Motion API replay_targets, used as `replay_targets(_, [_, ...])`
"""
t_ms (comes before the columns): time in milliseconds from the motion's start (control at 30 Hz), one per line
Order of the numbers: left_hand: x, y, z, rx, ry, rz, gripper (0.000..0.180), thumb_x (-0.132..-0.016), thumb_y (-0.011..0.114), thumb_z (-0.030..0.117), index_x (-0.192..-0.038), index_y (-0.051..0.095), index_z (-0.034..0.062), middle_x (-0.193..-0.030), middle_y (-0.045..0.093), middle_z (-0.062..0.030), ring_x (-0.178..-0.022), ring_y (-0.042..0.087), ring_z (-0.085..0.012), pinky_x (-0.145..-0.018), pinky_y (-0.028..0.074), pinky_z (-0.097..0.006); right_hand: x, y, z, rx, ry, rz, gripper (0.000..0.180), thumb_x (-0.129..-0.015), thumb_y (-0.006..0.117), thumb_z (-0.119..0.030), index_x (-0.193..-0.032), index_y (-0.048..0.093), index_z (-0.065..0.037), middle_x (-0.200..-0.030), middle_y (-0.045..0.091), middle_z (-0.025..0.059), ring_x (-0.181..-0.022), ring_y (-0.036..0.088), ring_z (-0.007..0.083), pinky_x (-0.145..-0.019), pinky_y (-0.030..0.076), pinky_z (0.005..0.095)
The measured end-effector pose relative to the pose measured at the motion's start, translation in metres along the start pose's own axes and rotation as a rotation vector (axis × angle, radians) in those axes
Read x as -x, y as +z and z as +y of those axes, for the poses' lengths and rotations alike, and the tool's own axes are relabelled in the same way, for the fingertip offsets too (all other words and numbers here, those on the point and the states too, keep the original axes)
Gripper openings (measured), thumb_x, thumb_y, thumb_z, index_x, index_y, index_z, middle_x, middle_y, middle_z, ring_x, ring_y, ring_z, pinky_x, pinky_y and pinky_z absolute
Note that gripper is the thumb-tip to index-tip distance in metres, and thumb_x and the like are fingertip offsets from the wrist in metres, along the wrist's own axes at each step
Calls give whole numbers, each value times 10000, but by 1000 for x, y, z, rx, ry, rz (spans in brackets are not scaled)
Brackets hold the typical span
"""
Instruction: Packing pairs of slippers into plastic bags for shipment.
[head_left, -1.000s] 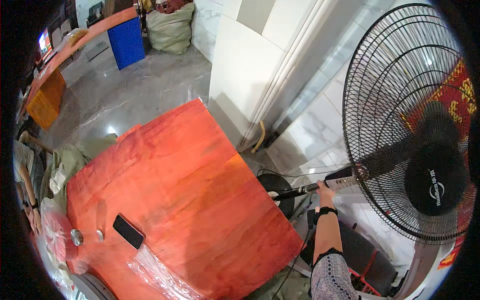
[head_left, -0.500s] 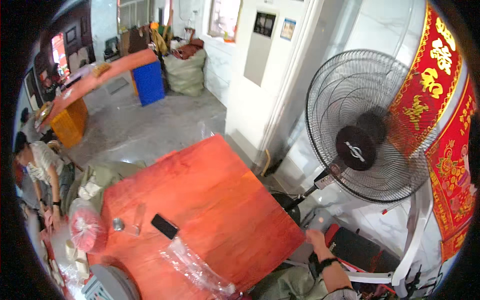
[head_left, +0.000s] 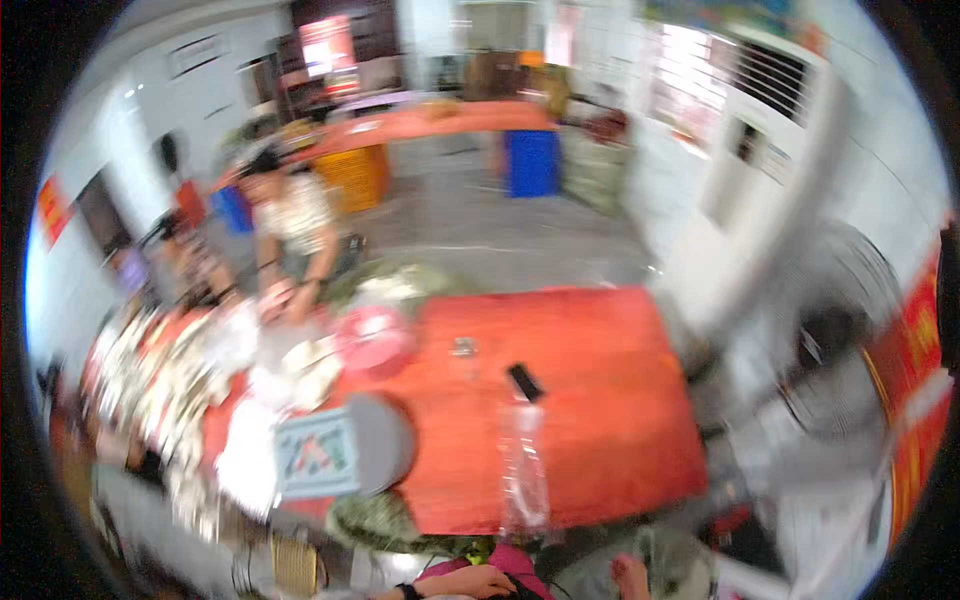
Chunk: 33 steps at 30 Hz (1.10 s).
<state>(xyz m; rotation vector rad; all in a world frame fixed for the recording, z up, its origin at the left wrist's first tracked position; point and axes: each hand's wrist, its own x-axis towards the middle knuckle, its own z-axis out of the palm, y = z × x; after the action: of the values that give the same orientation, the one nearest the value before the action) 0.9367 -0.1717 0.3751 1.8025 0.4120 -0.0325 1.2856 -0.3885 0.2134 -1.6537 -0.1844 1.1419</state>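
At the lower edge, my left hand point(head_left: 478, 580) lies across magenta clothing in front of the red table point(head_left: 600, 400). Farther right, my right hand point(head_left: 628, 576) hangs below the table's near edge, beside a greenish sack point(head_left: 680, 565). Motion blur smears the fingers of both, and no held thing shows. A clear plastic bag point(head_left: 525, 470) stretches along the tabletop nearest them, with a black phone point(head_left: 523, 382) at its far end. To the left on the table stands a grey machine with a pale blue panel point(head_left: 318, 455), like a scale.
A pink-filled plastic bag point(head_left: 375, 340) and a small shiny object point(head_left: 463, 346) are on the table. Off-white pieces point(head_left: 160, 390) are heaped at left, where a co-worker point(head_left: 295, 225) bends over them. A standing fan point(head_left: 830, 335) and a white air conditioner point(head_left: 755, 150) stand at right.
My view has swung left, bringing the heap and more co-workers into sight. My right hand has left the table's right corner and is lower down; my left hand has come into view.
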Motion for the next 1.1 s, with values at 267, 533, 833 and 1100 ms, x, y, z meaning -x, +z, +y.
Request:
replay_targets(267, [69, 4, -7, 36, -234, 263, 266, -901, 633, 246, -1055, 728, 50, -993, 723, -139, -895, 685, -294, -785, 533, -384, -33, 130, -124, 221, 218, -161, 252, -911, 652, -333, -825, 657, -96, -793, 633, 23, -729, 587, 145, -648, 492, 288])
replay_targets(533, [86, 17, -32, 151, -140, 509, 279, -933, 591, 218, -1120, 674, 28, -1002, 703, -165, -933, 663, -330, -810, 509, -398, -150, 235, -107, 432, 89, -487, 171, -904, 653, -146, -1031, 634, -33, -813, 674, 73, -632, 613, 153, -544, 469, 269])
replay_targets(833, [154, 42, -25, 275, -331, 784, 302, -908, 625, 245, -1148, 691, 74, -1013, 709, -167, -959, 672, -332, -837, 509, -409, -141, 354, -77, 865, 67, -840, 190, -889, 663, -135, -1045, 654, -28, -806, 689, 69, -653, 646, 145, -499, 464, 270])
replay_targets(1100, [287, 61, -70, 428, -366, 917, 389, -973, 592, 308, -1243, 633, 32, -1215, 670, -143, -1106, 639, -269, -944, 484, -356, -39, 459, -17, 928, 39, -843, 134, -898, 632, -125, -1001, 668, -47, -795, 681, 43, -637, 630, 116, -498, 467, 243])
